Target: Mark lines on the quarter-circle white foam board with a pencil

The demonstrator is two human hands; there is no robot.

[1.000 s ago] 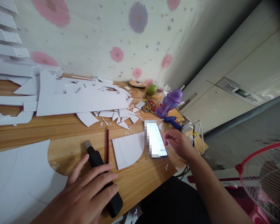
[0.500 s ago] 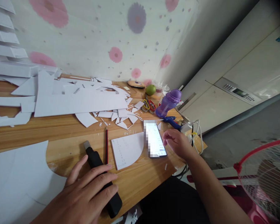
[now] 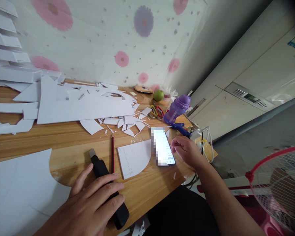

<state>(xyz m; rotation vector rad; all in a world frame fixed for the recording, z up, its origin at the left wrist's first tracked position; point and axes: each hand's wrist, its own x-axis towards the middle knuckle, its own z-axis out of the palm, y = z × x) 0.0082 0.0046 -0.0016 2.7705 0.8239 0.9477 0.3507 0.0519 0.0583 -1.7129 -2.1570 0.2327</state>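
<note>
My left hand (image 3: 88,203) lies with fingers stretched out over a black-handled cutter (image 3: 121,214), whose short flat metal blade points away from me. The fingers rest across the handle without wrapping round it. A red and black pencil (image 3: 112,154) lies just past the fingertips. To its right is a white foam board piece (image 3: 134,159) with one curved edge and faint pencil writing. A phone (image 3: 166,147) with a lit, partly blurred screen lies beside that piece. At the phone's right edge hovers my right hand (image 3: 184,149), its fingers curled in, nothing visible in them.
White board offcuts (image 3: 88,106) cover the back of the table, and a large white sheet (image 3: 14,190) lies front left. Scissors (image 3: 157,112), a green fruit (image 3: 158,95), a purple bottle (image 3: 177,109), a blue glue gun (image 3: 180,128) and white cables (image 3: 210,141) crowd the right end. A fan (image 3: 280,186) stands right.
The lines on the phone screen look slightly different. Both hands stay almost where they were, and the view has shifted very slightly.
</note>
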